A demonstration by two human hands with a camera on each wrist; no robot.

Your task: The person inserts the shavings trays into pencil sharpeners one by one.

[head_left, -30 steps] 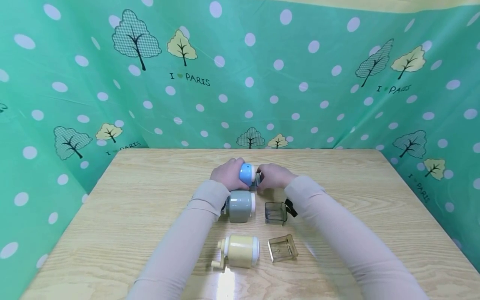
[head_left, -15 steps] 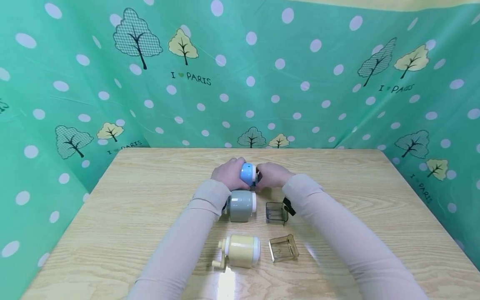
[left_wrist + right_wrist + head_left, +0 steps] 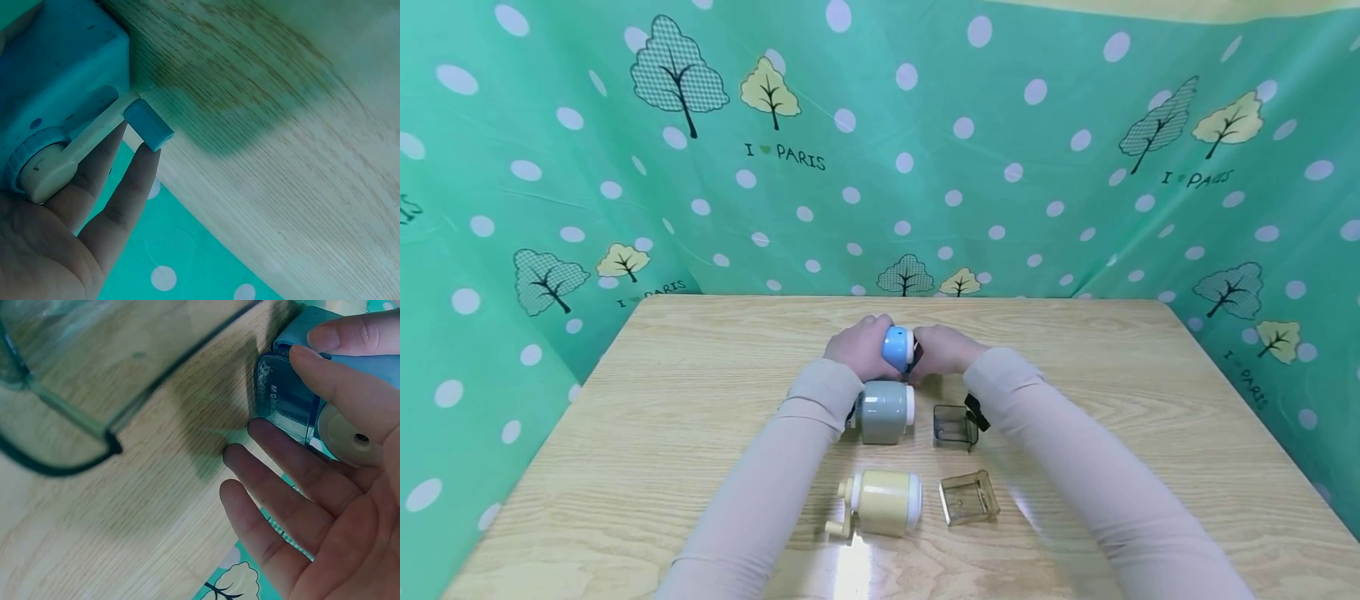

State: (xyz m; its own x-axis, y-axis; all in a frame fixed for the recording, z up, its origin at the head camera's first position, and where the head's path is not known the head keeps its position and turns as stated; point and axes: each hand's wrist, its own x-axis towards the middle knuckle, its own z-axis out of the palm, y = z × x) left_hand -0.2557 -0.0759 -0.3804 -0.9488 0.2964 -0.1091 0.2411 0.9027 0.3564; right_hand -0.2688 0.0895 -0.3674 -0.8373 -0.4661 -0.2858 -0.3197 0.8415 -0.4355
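At the back of the table, my left hand (image 3: 856, 348) grips a blue hand-crank pencil sharpener (image 3: 895, 348) lying on its side. Its pale crank (image 3: 103, 134) points away from the body, with a fingertip right at the blue knob (image 3: 149, 125). From the other side, my right hand (image 3: 947, 350) holds a clear shavings drawer (image 3: 284, 394) between thumb and fingers, close against the sharpener's body. The other fingers of that hand stretch past the drawer. A thumb presses on the blue casing above it in the right wrist view. The sharpener's far side is hidden.
Nearer me lie a grey pencil sharpener (image 3: 883, 414), just under my left wrist, and a yellow one (image 3: 883, 502) with its crank to the left. To their right sit a smoky drawer (image 3: 955, 437) and an amber drawer (image 3: 968, 500). A green polka-dot curtain (image 3: 820, 225) surrounds the table.
The right hand has shifted slightly left with the clear drawer, narrowing the gap to the blue sharpener. The left hand keeps its grip. The other sharpeners and drawers stay put.
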